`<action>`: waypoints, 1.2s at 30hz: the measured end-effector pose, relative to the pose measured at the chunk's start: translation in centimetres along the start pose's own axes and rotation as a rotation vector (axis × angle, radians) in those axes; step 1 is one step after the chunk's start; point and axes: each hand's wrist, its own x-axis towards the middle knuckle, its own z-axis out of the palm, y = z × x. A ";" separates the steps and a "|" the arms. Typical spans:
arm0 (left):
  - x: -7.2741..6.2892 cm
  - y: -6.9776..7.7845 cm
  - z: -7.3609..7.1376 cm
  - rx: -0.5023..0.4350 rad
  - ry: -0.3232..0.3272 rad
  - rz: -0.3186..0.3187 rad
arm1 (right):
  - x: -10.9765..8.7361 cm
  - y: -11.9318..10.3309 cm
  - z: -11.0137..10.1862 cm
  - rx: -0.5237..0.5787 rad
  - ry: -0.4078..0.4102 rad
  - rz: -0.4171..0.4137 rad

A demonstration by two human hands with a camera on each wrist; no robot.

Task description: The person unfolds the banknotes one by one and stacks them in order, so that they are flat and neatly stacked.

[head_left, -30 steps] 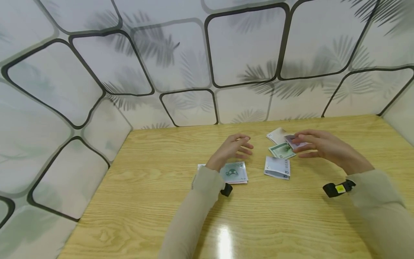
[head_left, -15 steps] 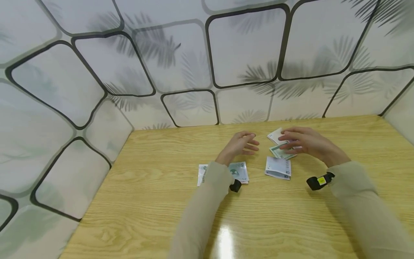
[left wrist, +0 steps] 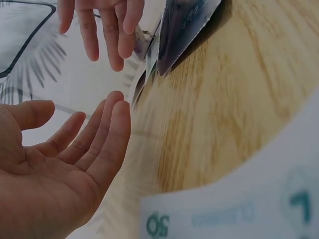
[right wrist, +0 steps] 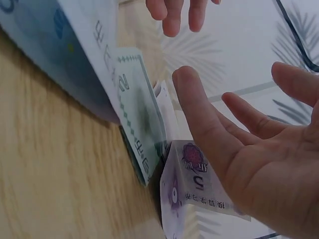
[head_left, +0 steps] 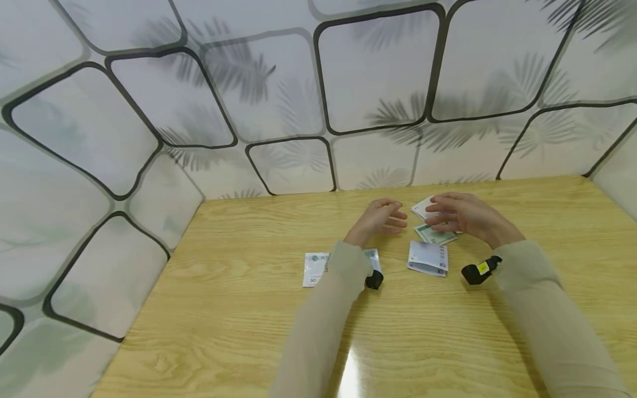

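Observation:
My left hand (head_left: pixel 379 222) hovers over the middle of the table, holding nothing, its fingers relaxed and spread a little. Opposite it, my right hand (head_left: pixel 466 218) hangs over the right-hand notes, also holding nothing. Under and beside the right hand lie a white note (head_left: pixel 421 208) and a green note (head_left: pixel 434 234). A purple note (right wrist: pixel 199 177) shows in the right wrist view, mostly hidden by that hand in the head view. Nearer me is a folded pale blue note (head_left: pixel 428 255). Beneath my left forearm, partly covered, lie more notes, one marked 50 (head_left: pixel 313 270).
The wooden table (head_left: pixel 224 309) meets a patterned wall (head_left: pixel 378 77) at the back and left. Both wrists wear black straps, the right one (head_left: pixel 480 271) with a yellow tag.
The left hand has moved right and the right hand has moved left, so they are closer together. The left forearm now covers more of the notes' right part. The notes lie as before.

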 end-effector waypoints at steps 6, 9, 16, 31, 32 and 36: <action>0.9 -0.1 0.8 -0.038 0.030 -0.020 | 0.1 0.1 -0.5 -0.014 0.046 0.027; 1.2 -0.1 1.1 -0.051 0.038 -0.022 | 0.1 0.1 -0.7 -0.055 0.069 0.045; 1.7 -0.2 1.7 -0.064 0.075 -0.028 | 0.0 0.0 -1.6 -0.134 0.096 0.059; 2.2 -0.3 2.0 -0.063 0.070 -0.021 | -1.6 -0.5 -4.4 -0.208 0.197 0.080; 2.2 -0.3 2.0 -0.066 0.072 -0.022 | -1.7 -0.5 -4.4 -0.210 0.199 0.075; 2.2 -0.5 2.0 -0.078 0.072 -0.020 | -1.5 -0.3 -4.1 -0.254 0.196 0.049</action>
